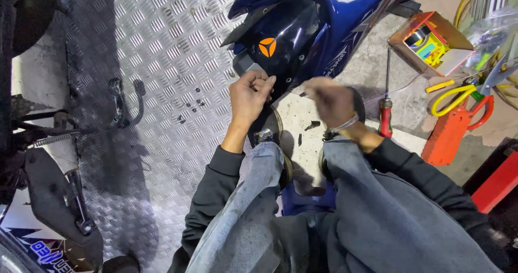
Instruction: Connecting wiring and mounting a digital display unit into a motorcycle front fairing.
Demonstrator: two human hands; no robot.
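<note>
A person crouches on the floor (pixel 324 116), knees beneath both hands. The left hand (pixel 249 96) touches the lower edge of a motorcycle body panel (pixel 302 25), which lies ahead. The right hand (pixel 333 101) is just beside it. Right of that hand a screwdriver (pixel 385 111) lies on the floor; farther right, an open cardboard box (pixel 431 41). Left, small screws (pixel 190 107) sit on a tread plate (pixel 156 46).

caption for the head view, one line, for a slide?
Seated person's left hand and blurred right hand at the lower edge of a blue fairing, red-handled screwdriver on the floor beside them.
</note>
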